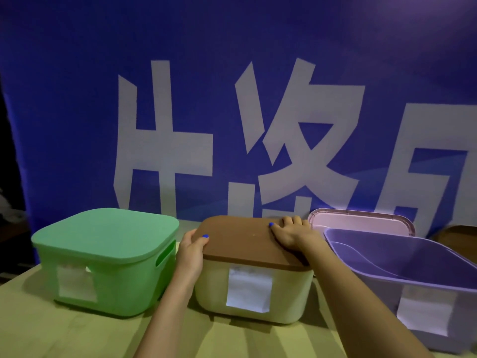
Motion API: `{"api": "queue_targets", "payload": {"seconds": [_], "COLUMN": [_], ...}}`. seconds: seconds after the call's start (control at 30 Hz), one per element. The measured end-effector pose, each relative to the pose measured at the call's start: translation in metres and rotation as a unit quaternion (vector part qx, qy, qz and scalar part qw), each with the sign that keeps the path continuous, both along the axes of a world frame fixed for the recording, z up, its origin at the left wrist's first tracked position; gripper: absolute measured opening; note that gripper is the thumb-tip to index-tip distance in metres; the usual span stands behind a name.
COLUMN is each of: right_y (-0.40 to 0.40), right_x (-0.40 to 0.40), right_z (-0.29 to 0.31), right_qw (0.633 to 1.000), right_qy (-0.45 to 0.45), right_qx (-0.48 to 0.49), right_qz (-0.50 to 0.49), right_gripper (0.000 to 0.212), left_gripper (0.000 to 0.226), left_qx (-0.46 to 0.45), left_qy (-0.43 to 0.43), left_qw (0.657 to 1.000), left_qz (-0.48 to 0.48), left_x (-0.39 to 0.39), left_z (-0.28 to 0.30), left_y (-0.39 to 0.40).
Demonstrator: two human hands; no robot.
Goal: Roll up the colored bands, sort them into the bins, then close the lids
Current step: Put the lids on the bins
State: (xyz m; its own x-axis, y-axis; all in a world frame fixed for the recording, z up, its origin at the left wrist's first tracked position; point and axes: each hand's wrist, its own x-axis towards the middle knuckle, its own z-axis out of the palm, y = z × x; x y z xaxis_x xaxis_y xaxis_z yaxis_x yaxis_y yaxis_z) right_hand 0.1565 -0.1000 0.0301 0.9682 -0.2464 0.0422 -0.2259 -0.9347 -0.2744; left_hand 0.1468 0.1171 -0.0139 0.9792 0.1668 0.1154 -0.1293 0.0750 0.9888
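Wooden table (64, 332) — green bin (103, 280), cream bin (211, 293), purple bin (382, 293).

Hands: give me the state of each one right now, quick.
Left hand: grips the left edge of the brown lid, thumb on top.
Right hand: rests on the lid's far right corner, fingers curled over its edge.
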Motion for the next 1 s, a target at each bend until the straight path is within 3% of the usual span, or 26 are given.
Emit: {"api": "queue_targets", "payload": {"seconds": [0.27, 0.37, 0.5, 0.57, 0.77, 1.0], "right_y": [-0.006, -0.01, -0.015, -0.015, -0.002, 0.077], "right_x": [0.019, 0.031, 0.042, 0.044, 0.028, 0.038], "right_z": [0.003, 0.005, 0.006, 0.005, 0.002, 0.002], "right_qw": [1.0, 0.998, 0.978, 0.977, 0.999, 0.976], "right_qy": [0.004, 0.013, 0.037, 0.04, -0.02, 0.056], "right_qx": [0.016, 0.062, 0.197, 0.204, -0.029, -0.086], "right_qz": [-0.019, -0.031, -0.053, -0.053, 0.012, 0.191], "right_gripper": [0.056, 0.049, 0.039, 0.038, 0.047, 0.05], "left_gripper": [0.035, 0.035, 0.036, 0.035, 0.033, 0.03], "left_qx": [-0.011, -0.014, -0.02, -0.023, -0.027, -0.056], "left_qy": [0.002, 0.002, 0.007, 0.008, 0.014, 0.017], "left_qw": [1.0, 1.0, 1.0, 1.0, 0.999, 0.998], "left_qz": [-0.011, -0.018, -0.017, -0.017, -0.015, 0.0], "left_x": [0.0, 0.001, 0.001, 0.002, 0.001, 0.002], "left_z": [-0.001, -0.001, -0.003, -0.003, -0.002, 0.0], "left_y": [0.0, 0.0, 0.001, 0.001, -0.001, -0.002]}}
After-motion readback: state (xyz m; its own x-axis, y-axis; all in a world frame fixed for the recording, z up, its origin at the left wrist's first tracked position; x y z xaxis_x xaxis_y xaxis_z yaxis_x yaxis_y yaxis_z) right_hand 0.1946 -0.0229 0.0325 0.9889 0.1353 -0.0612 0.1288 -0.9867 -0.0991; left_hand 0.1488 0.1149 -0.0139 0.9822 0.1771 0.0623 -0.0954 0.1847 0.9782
